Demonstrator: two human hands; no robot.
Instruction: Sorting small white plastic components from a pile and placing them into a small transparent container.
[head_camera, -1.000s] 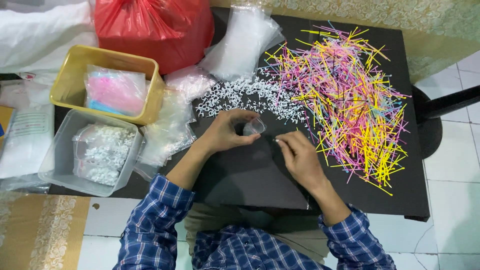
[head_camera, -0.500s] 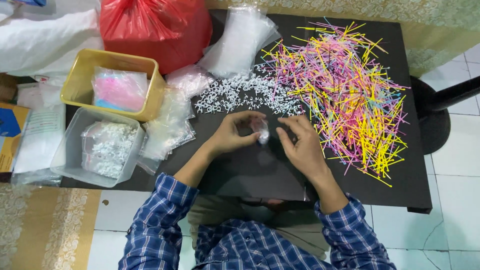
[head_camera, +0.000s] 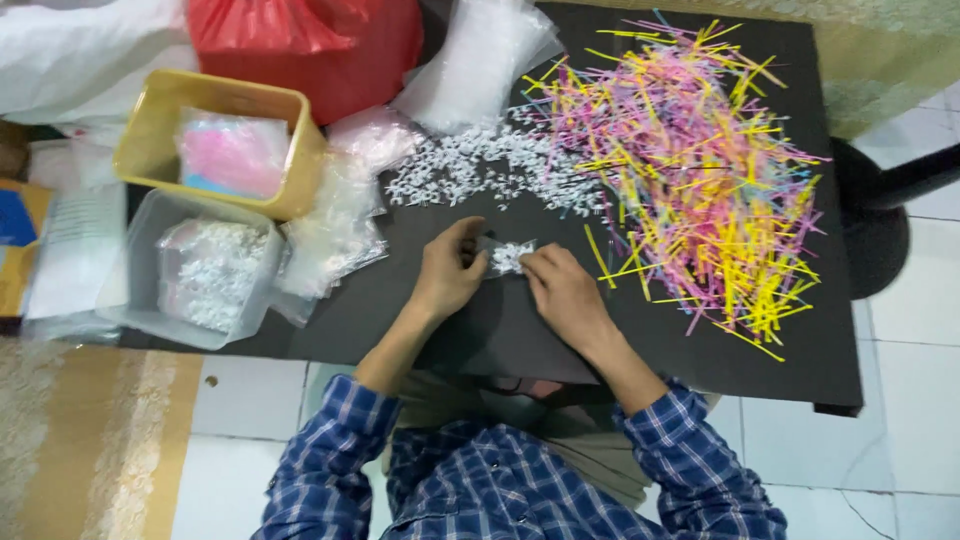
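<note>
My left hand (head_camera: 447, 274) and my right hand (head_camera: 561, 290) meet over the middle of the black table (head_camera: 420, 320). Between their fingertips they hold a small clear plastic bag (head_camera: 508, 256) with little white pieces inside. A loose heap of the same small white pieces (head_camera: 480, 170) lies on the table just beyond the hands. To the right spreads a big pile of thin pink, yellow and blue sticks (head_camera: 690, 170).
At the left stand a yellow tub (head_camera: 150, 150) with pink packets and a clear tub (head_camera: 140, 300) with filled bags. Clear bags (head_camera: 335, 235) lie beside them. A red bag (head_camera: 310, 45) and a clear bag stack (head_camera: 480, 55) sit at the back.
The hands have come together on the small bag and shifted slightly nearer to me. The camera view has also shifted a little.
</note>
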